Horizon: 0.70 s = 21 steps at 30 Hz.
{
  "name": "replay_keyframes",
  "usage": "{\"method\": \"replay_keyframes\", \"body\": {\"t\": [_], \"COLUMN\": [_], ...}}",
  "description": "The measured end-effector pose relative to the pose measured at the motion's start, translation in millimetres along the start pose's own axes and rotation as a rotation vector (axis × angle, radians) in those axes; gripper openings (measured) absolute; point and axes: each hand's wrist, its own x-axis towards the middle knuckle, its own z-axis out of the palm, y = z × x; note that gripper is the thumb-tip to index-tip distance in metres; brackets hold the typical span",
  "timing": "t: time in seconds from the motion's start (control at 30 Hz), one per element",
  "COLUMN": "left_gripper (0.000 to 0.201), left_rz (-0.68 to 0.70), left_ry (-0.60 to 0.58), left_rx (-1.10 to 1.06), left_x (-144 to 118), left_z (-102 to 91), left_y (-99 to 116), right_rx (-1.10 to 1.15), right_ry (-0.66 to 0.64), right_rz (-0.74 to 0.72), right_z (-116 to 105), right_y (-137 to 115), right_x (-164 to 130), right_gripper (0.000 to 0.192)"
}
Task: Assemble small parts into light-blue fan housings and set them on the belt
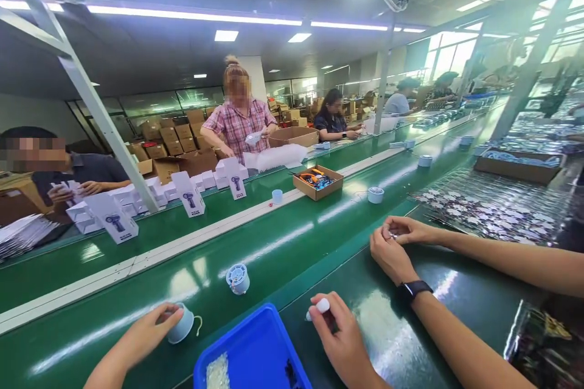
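Observation:
At the lower left, my left hand [148,331] is closed around the rim of a light blue round plastic housing [181,325] on the green belt. A thin pale wire curls out from the housing's right side. My right hand [340,337] pinches a small white object with a rounded end [323,306] above the dark green worktop; its exact kind is unclear. Between my hands sits a blue tray [255,340] containing small clear-white pieces [218,372] and small black parts [291,372]. Another light blue housing [238,278], with wiring inside, stands on the belt behind the tray.
A co-worker's hands [395,246] work close on my right, one wrist wearing a black watch. A cardboard box [318,183] with tools and more housings [376,194] are along the conveyor [292,237]. White printed boxes [188,194] stand opposite, where several people work.

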Motion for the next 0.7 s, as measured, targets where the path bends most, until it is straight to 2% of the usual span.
{"method": "replay_keyframes", "body": {"t": [0.17,0.33,0.53,0.7], "left_gripper": [0.054,0.046,0.051,0.043], "left_rz": [0.006,0.03,0.06,0.052], "left_ry": [0.003,0.027,0.0,0.07], "left_rx": [0.031,0.042,0.056,0.074], "left_x": [0,0,6,16], "left_z": [5.2,8.1,15.1,34.5], "left_y": [9,17,10,2], "right_rx": [0.008,0.057,0.055,0.059], "right_ry": [-0.038,-0.01,-0.029,-0.026], "right_rz": [0.034,0.077,0.133,0.208], "right_z": [-2,-4,-5,-5], "right_y": [-2,-7,-5,7], "right_x": [0,1,-2,-7], "right_gripper": [0.021,0.02,0.026,0.033]}}
